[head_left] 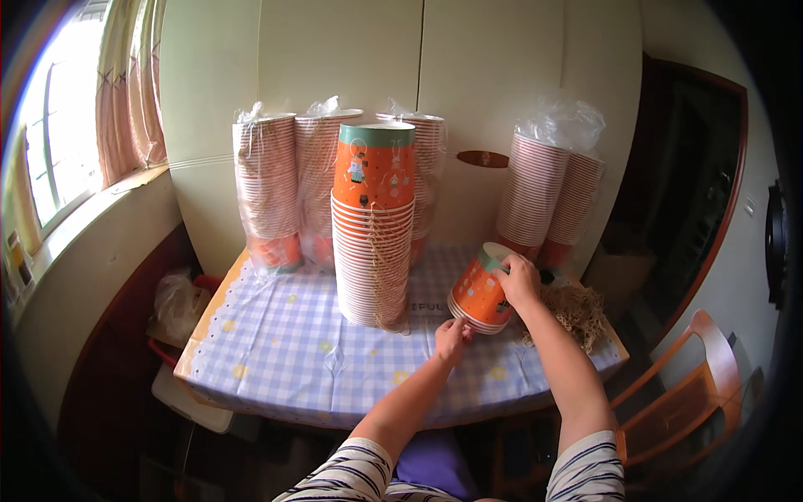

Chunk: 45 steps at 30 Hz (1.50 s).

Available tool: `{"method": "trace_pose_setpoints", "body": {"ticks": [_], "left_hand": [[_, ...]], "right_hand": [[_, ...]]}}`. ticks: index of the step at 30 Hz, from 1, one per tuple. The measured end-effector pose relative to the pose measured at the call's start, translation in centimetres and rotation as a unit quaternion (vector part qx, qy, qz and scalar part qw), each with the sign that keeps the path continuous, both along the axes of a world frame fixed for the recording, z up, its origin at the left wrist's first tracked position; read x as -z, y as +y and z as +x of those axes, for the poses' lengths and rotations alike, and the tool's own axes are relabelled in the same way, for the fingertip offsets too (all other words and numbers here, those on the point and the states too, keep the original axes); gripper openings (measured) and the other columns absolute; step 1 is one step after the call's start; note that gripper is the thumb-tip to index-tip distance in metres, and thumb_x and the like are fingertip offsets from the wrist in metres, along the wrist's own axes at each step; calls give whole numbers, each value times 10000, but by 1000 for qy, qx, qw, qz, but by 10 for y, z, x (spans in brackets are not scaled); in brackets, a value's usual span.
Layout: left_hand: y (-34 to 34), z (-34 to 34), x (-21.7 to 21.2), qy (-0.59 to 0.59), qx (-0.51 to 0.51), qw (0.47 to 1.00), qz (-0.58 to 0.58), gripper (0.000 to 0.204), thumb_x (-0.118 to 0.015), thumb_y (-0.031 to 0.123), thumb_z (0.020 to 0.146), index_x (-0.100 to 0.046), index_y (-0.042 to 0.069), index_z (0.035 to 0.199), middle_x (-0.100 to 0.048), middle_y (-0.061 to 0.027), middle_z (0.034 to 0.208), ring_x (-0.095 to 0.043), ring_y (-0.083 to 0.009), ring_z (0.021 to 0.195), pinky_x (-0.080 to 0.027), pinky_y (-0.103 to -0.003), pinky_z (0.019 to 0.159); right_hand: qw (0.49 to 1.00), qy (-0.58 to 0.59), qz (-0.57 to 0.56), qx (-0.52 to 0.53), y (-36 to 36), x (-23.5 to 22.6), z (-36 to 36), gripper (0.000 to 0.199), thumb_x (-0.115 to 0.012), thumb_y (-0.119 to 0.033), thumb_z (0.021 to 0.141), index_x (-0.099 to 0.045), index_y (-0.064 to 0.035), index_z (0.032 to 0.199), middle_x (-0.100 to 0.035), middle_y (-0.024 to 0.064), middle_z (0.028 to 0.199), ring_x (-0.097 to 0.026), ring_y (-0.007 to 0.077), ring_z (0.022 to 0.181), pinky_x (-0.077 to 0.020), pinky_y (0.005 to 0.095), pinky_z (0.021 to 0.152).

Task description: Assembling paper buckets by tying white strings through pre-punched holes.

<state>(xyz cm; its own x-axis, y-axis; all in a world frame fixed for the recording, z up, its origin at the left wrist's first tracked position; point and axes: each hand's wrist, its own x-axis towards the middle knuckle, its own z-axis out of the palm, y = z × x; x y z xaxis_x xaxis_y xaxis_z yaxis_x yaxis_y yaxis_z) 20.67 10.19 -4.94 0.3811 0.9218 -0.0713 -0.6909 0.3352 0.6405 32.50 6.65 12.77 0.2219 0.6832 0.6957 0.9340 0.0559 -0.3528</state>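
A short nested stack of orange paper cups (pixel 478 289) with green bases is tilted, upside down, on the right half of the table. My right hand (pixel 520 280) is closed around its upper, green end. Down at the stacked white rims, my left hand (pixel 453 338) pinches the lower left edge; its fingertips are partly hidden. Left of my hands, a tall upside-down stack of the same cups (pixel 374 167) stands upright. Tan netting or string (pixel 389 268) hangs down its right side. A loose heap of similar tan netting (pixel 579 315) lies beyond my right forearm.
Several tall cup stacks in clear plastic bags stand along the back, at the left (pixel 266 184) and right (pixel 535 188). A blue checked tablecloth (pixel 284 351) covers the table. A wooden chair (pixel 703 376) is at the right; a plastic bag (pixel 180 305) sits beside the table's left edge.
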Motion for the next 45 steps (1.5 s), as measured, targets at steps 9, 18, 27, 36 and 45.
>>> {"method": "trace_pose_setpoints", "body": {"ticks": [9, 18, 27, 36, 45], "left_hand": [[12, 7, -6, 79, 13, 995, -62, 292, -618, 163, 857, -501, -63, 1000, -597, -99, 796, -638, -212, 654, -520, -295, 545], [24, 21, -6, 100, 9, 985, -139, 300, -629, 168, 827, -531, -62, 993, -608, -106, 792, -628, -207, 621, -529, -321, 514], [32, -13, 10, 249, 18, 955, 161, 339, -573, 158, 890, -528, -4, 1184, -616, -72, 938, -621, -196, 734, -521, -295, 608], [-13, -135, -62, 139, 22, 983, 121, 452, -464, 446, 913, -604, 43, 1063, -636, -14, 887, -540, -99, 665, -384, -219, 572], [-17, -182, -119, 474, 21, 808, 349, 231, -548, 63, 761, -655, -38, 939, -632, -51, 741, -571, -99, 672, -458, -253, 596]], "right_hand": [[1000, 5, 11, 9, 3, 3, 1, 229, -734, -178, 687, -594, -14, 765, -620, 152, 857, -593, 345, 831, -470, 420, 725], [973, 29, 229, 5, -25, -76, 36, 245, -715, -194, 762, -586, -6, 852, -616, 149, 827, -596, 316, 764, -462, 381, 688], [838, 433, 305, -134, -91, -41, 22, 195, -588, -258, 903, -544, -71, 939, -569, -6, 779, -460, 61, 542, -368, 195, 479], [551, 799, 0, -241, -85, 137, -9, 146, -577, -253, 869, -609, -115, 905, -595, -26, 716, -492, 77, 496, -371, 207, 425], [897, 285, -276, -194, -95, 140, 22, 302, -591, -357, 866, -637, -87, 994, -643, 29, 816, -570, 133, 545, -474, 244, 490]]}}
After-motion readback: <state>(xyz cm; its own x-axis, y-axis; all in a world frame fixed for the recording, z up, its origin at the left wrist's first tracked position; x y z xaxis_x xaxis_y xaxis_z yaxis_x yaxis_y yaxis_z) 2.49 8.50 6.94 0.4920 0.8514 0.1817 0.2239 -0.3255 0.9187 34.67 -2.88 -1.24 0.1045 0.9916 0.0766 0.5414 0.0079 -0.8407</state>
